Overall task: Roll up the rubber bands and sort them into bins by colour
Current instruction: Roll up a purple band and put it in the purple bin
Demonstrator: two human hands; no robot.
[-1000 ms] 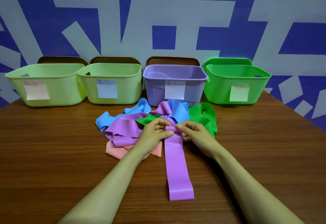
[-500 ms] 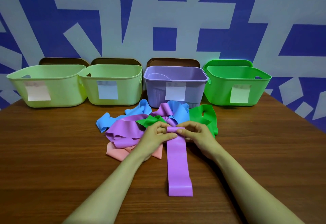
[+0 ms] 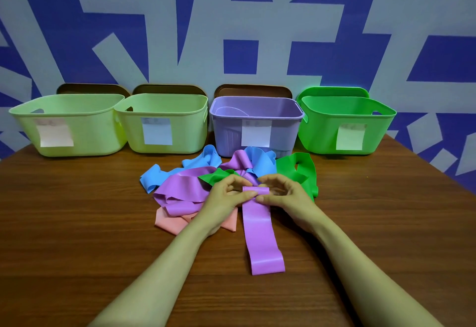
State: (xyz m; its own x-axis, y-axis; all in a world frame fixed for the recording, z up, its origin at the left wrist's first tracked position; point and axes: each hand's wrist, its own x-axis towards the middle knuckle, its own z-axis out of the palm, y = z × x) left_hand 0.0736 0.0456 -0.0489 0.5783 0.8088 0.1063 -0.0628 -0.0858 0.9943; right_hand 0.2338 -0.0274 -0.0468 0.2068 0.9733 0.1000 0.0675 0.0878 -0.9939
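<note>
Purple band (image 3: 260,228) rolled further, purple bin (image 3: 226,133) beyond

Left hand (image 3: 226,195) and right hand (image 3: 286,194) pinch a purple band's (image 3: 260,228) rolled far end on a wooden table (image 3: 77,223); four bins stand behind.

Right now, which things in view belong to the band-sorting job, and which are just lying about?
In the job: purple band, pinched at its far end by left hand and right hand; the pile's blue bands, green band, pink band, second purple band; left pale green bin, right pale green bin, purple bin, green bin.
Just lying about: brown boards behind the bins.
</note>
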